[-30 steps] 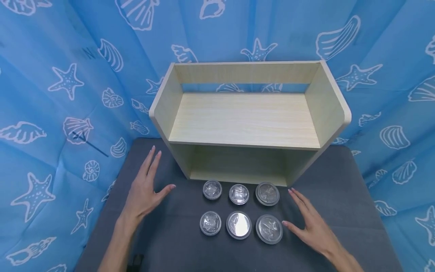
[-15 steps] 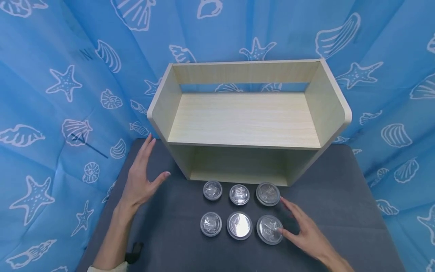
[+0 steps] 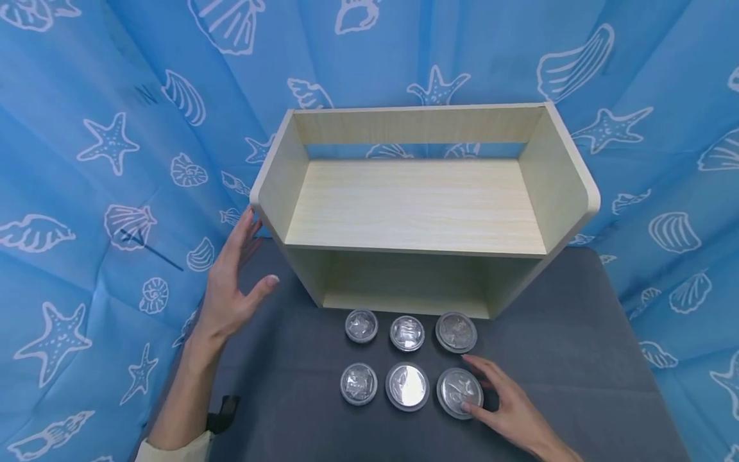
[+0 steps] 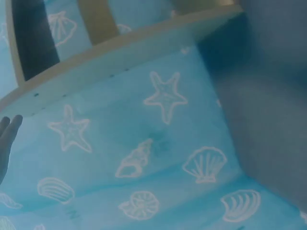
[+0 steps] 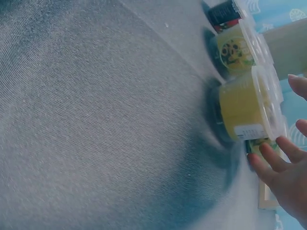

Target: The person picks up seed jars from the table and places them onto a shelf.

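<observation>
A blue curtain point(image 3: 115, 192) with white shells and starfish rises at the far side and to the left and right. The dark grey table point(image 3: 566, 359) stands before it, bearing a pale wooden shelf point(image 3: 416, 205) at its far middle. The left hand point(image 3: 226, 295) is wide, thumb held apart, its fingertips just beside the shelf's left panel; I cannot tell whether they touch. The right hand point(image 3: 508, 405) is spread at the near right, around the right side of the near right tub point(image 3: 455, 387). Its thumb overlaps the lid's near right edge and its index fingertip lies just beyond the far right edge; a firm hold cannot be made out. The right wrist view shows this tub upright and yellow-sided. Beyond it sits the far right tub point(image 3: 456, 332); leftward come the near middle tub point(image 3: 407, 386), near left tub point(image 3: 358, 384), far middle tub point(image 3: 407, 333) and far left tub point(image 3: 361, 325).
</observation>
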The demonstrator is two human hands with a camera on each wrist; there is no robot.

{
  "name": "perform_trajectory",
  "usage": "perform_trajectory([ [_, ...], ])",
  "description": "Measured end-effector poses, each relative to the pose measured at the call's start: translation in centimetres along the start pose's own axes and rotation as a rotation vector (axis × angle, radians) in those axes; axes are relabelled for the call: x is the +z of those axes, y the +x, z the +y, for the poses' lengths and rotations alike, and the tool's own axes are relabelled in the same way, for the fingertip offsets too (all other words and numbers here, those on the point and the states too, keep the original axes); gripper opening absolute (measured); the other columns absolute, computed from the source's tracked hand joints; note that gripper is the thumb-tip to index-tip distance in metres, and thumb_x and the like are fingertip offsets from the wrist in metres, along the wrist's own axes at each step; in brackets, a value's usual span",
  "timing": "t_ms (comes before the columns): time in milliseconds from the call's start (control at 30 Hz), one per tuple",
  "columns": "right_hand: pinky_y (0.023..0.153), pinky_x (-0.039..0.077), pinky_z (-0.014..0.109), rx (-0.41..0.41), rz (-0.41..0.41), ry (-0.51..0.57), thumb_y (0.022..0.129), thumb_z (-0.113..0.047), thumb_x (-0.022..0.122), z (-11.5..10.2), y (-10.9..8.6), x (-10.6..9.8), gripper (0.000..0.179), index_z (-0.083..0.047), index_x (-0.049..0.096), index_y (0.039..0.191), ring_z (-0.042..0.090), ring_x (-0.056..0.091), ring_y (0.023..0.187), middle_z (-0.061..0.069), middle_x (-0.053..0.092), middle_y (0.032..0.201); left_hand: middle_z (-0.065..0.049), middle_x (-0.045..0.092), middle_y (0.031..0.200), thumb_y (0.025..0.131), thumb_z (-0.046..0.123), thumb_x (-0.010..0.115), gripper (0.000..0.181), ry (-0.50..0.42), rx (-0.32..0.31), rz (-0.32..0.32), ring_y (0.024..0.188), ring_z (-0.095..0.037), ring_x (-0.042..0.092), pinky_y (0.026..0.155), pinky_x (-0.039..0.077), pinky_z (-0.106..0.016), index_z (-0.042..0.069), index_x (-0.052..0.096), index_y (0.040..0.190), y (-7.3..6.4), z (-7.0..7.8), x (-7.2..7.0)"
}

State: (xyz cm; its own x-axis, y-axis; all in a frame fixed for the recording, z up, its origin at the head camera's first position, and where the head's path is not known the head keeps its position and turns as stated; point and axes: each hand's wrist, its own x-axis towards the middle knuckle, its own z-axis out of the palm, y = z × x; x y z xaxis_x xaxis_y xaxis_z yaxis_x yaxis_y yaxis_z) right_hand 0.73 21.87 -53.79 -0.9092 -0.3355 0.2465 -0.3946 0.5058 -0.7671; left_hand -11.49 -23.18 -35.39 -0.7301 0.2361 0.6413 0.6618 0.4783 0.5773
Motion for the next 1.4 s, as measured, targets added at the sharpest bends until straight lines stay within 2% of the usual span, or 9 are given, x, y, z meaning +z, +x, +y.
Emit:
perform_trajectory([
  [100, 0.086, 0.053, 0.026, 0.006, 0.0, 0.023, 0.071, -0.016, 0.091, 0.0, -0.1, 0.3, 0.082, -0.008, 0.051, 0.143, 0.008, 0.053, 0.12, 0.009, 0.058, 0.132, -0.006, 0.028, 0.162, 0.093, 0.05, 0.063, 0.085, -0.028, -0.015, -0.004, 0.142, -0.031, 0.038, 0.109, 0.039, -0.04, 0.008, 0.027, 0.157, 0.7, 0.5, 0.0],
  [233, 0.09, 0.051, 0.021, 0.021, -0.016, 0.043, 0.07, -0.015, 0.091, 0.1, -0.2, 0.6, 0.082, -0.008, 0.052, 0.142, 0.007, 0.053, 0.12, 0.009, 0.059, 0.13, -0.004, 0.028, 0.162, 0.093, 0.048, 0.062, 0.082, -0.032, -0.002, -0.009, 0.143, -0.029, 0.037, 0.108, 0.04, -0.048, 0.009, 0.029, 0.157, 1.5, 0.9, 0.0],
  [400, 0.099, 0.034, 0.009, 0.034, -0.04, -0.004, 0.069, -0.017, 0.092, 0.1, -0.3, 0.9, 0.083, -0.008, 0.053, 0.141, 0.01, 0.054, 0.122, 0.006, 0.06, 0.132, -0.004, 0.029, 0.161, 0.094, 0.05, 0.061, 0.081, -0.068, 0.007, -0.017, 0.143, -0.03, 0.037, 0.107, 0.041, -0.045, 0.008, 0.029, 0.156, 2.4, 0.9, -0.1],
  [500, 0.101, 0.029, 0.008, 0.048, -0.058, -0.049, 0.067, -0.02, 0.092, 0.0, -0.4, 0.9, 0.085, -0.014, 0.053, 0.142, 0.013, 0.055, 0.121, 0.001, 0.06, 0.133, -0.002, 0.03, 0.161, 0.094, 0.051, 0.061, 0.081, -0.076, -0.018, -0.026, 0.143, -0.027, 0.037, 0.106, 0.042, -0.047, 0.011, 0.029, 0.157, 2.7, 1.0, -0.1],
  [767, 0.1, 0.034, 0.011, 0.053, -0.108, -0.091, 0.063, -0.02, 0.094, 0.2, -0.2, 0.8, 0.092, -0.02, 0.051, 0.145, 0.017, 0.057, 0.12, -0.003, 0.058, 0.135, 0.0, 0.029, 0.161, 0.094, 0.041, 0.066, 0.079, -0.079, -0.072, -0.027, 0.143, -0.026, 0.038, 0.098, 0.043, -0.063, 0.014, 0.029, 0.158, 3.6, 1.2, -0.3],
  [900, 0.099, 0.039, 0.016, 0.012, -0.107, -0.123, 0.062, -0.018, 0.095, 0.3, -0.1, 0.7, 0.091, -0.016, 0.053, 0.143, 0.019, 0.059, 0.117, -0.001, 0.06, 0.133, -0.001, 0.031, 0.16, 0.094, 0.037, 0.066, 0.076, -0.106, -0.088, -0.023, 0.142, -0.027, 0.039, 0.099, 0.044, -0.059, 0.014, 0.03, 0.157, 4.1, 1.1, -0.4],
  [1133, 0.092, 0.05, 0.033, -0.007, -0.132, -0.136, 0.063, -0.02, 0.095, -0.5, 1.0, -0.2, 0.09, -0.016, 0.053, 0.142, 0.019, 0.061, 0.114, -0.001, 0.061, 0.13, -0.005, 0.033, 0.159, 0.097, 0.017, 0.064, 0.067, -0.184, -0.139, -0.01, 0.14, -0.032, 0.04, 0.102, 0.044, -0.055, 0.012, 0.032, 0.156, 4.9, 1.3, -0.5],
  [1267, 0.091, 0.051, 0.036, -0.008, -0.159, -0.131, 0.064, -0.021, 0.094, -1.2, 1.5, -1.1, 0.088, -0.017, 0.053, 0.142, 0.018, 0.061, 0.114, -0.003, 0.061, 0.129, -0.005, 0.034, 0.158, 0.097, 0.013, 0.062, 0.065, -0.21, -0.169, -0.009, 0.141, -0.032, 0.039, 0.103, 0.043, -0.054, 0.013, 0.034, 0.155, 5.0, 1.5, -0.5],
  [1400, 0.091, 0.05, 0.034, -0.042, -0.172, -0.149, 0.065, -0.022, 0.094, -2.0, 2.1, -2.0, 0.088, -0.018, 0.054, 0.142, 0.016, 0.06, 0.114, -0.004, 0.06, 0.129, -0.006, 0.034, 0.158, 0.098, 0.011, 0.06, 0.061, -0.246, -0.187, -0.01, 0.141, -0.033, 0.038, 0.107, 0.043, -0.042, 0.013, 0.036, 0.154, 5.1, 1.4, -0.5],
])
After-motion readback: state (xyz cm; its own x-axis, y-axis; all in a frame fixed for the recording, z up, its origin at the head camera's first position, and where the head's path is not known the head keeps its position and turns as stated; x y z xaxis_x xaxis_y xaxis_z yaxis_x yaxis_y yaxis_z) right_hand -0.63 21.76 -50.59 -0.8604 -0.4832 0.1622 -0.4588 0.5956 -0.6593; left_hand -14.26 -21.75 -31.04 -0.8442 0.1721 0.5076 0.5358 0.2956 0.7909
